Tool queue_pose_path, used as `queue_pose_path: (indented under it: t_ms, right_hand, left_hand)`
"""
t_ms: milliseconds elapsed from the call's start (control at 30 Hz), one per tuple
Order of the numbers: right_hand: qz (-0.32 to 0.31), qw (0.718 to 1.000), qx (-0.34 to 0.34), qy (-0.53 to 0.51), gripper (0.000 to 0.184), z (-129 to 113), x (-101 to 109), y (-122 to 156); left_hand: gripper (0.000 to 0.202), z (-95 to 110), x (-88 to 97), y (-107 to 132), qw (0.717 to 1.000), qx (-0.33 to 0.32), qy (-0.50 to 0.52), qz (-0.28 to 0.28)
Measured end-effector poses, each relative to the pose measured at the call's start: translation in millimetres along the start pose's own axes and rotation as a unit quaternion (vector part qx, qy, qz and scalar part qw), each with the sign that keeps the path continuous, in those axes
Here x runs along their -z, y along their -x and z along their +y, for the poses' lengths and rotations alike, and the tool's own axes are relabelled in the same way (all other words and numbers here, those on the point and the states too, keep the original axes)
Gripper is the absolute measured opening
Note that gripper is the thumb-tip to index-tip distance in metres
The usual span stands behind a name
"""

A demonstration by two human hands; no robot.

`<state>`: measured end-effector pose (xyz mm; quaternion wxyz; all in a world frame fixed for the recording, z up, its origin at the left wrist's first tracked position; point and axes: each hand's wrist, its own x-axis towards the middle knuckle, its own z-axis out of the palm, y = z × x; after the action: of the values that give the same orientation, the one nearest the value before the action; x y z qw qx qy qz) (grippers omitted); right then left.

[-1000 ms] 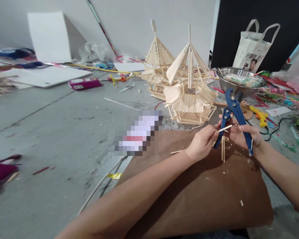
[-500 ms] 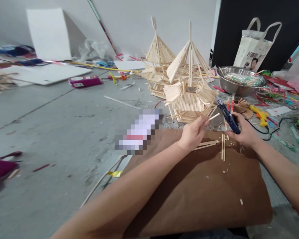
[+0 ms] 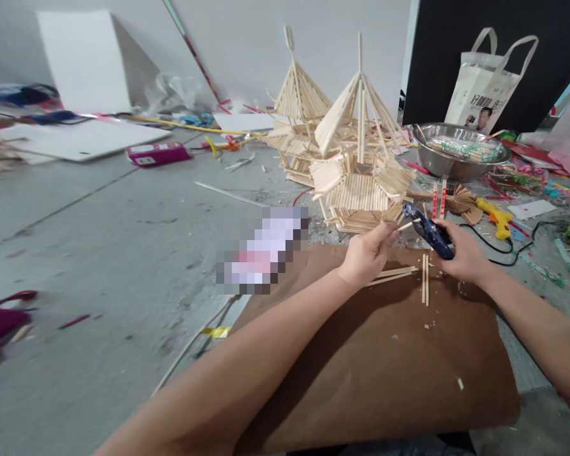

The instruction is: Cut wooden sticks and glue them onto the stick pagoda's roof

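Observation:
My left hand (image 3: 367,253) pinches a short wooden stick (image 3: 408,225), whose free end points right, at the head of a dark blue cutter (image 3: 430,233). Fingers of my right hand (image 3: 463,252) are wrapped round the cutter's handles; whether its jaws touch the stick I cannot tell. Below the hands, two sticks (image 3: 425,280) lie side by side on a brown board (image 3: 361,373). More sticks (image 3: 392,277) lie by my left wrist, and small wood chips are scattered about. Just behind stands a pavilion model of sticks (image 3: 361,190) with a partly covered pointed roof.
A second stick pavilion (image 3: 297,101) stands behind the first. Rightward are a metal bowl (image 3: 458,164) of packaged sticks, a yellow glue gun (image 3: 496,216) with a black cord, and littered scraps. A pixelated phone-like object (image 3: 266,247) lies left of the board, near a cable (image 3: 190,348).
The cutter has swung lower and to the left, so its head is now at the stick's end. My right hand has shifted slightly; my left hand keeps its pinch.

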<state>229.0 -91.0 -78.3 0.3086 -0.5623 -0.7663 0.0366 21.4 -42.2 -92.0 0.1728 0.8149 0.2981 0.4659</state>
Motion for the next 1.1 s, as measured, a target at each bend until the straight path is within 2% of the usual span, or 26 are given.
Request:
queue_pose_path:
  t_ms: [667, 933, 1100]
  right_hand:
    - [-0.017, 0.999, -0.013, 0.035, 0.048, 1.7, -0.7, 1.8]
    - [-0.020, 0.999, -0.008, 0.049, 0.041, 0.9, 0.1, 3.6]
    - [-0.015, 0.998, -0.035, 0.059, 0.028, 2.2, -4.2, 3.2]
  left_hand:
    - [0.030, -0.3, -0.5, 1.1, 0.999, 0.001, -0.031, -0.020]
    - [0.027, -2.3, -1.8, 3.1, 1.000, 0.002, -0.018, -0.024]
    - [0.026, -0.8, -1.9, 2.6, 0.999, 0.010, -0.037, -0.027]
